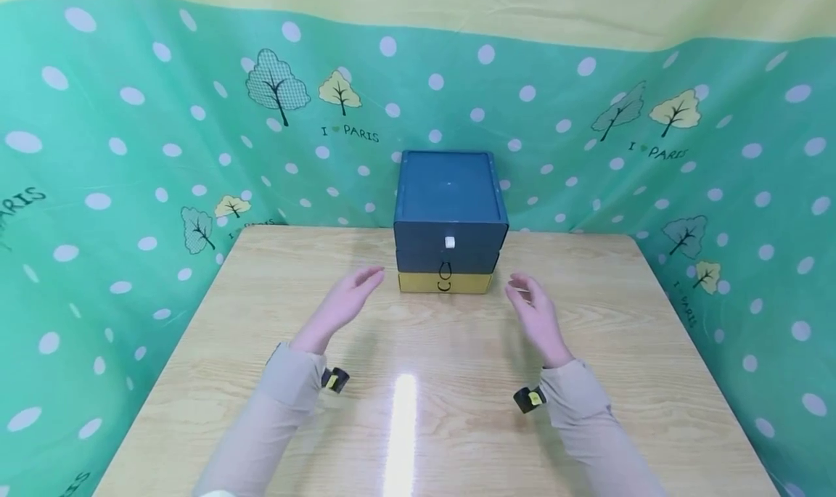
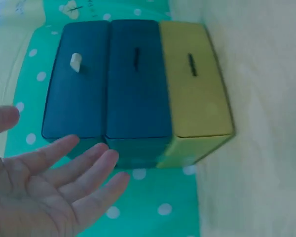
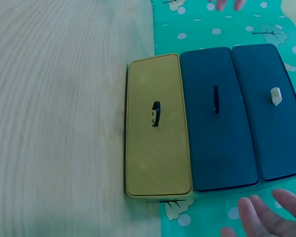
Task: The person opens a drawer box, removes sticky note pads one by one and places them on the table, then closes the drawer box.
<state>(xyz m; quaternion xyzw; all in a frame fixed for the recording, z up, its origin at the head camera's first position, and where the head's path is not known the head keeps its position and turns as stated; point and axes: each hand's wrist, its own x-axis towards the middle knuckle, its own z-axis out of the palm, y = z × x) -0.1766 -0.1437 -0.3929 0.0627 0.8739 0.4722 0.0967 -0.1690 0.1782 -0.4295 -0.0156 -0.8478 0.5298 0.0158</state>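
Observation:
A stack of three drawer boxes stands at the back middle of the table, two blue over one yellow. The top blue drawer (image 1: 418,239) has a white knob (image 1: 450,242); the middle blue drawer (image 2: 138,98) and the yellow drawer (image 3: 160,158) each carry a dark handle. All three fronts look closed. My left hand (image 1: 346,301) hovers to the left of the stack, fingers relaxed and holding nothing. On the other side my right hand (image 1: 535,314) hangs in the air, palm toward the stack, its fingers loosely bent around nothing.
The wooden table (image 1: 444,366) reaches back to a green dotted curtain (image 1: 215,120), which surrounds it behind and on both sides. Black wrist cameras are strapped at both sleeves. A bright light reflection lies on the table's front middle.

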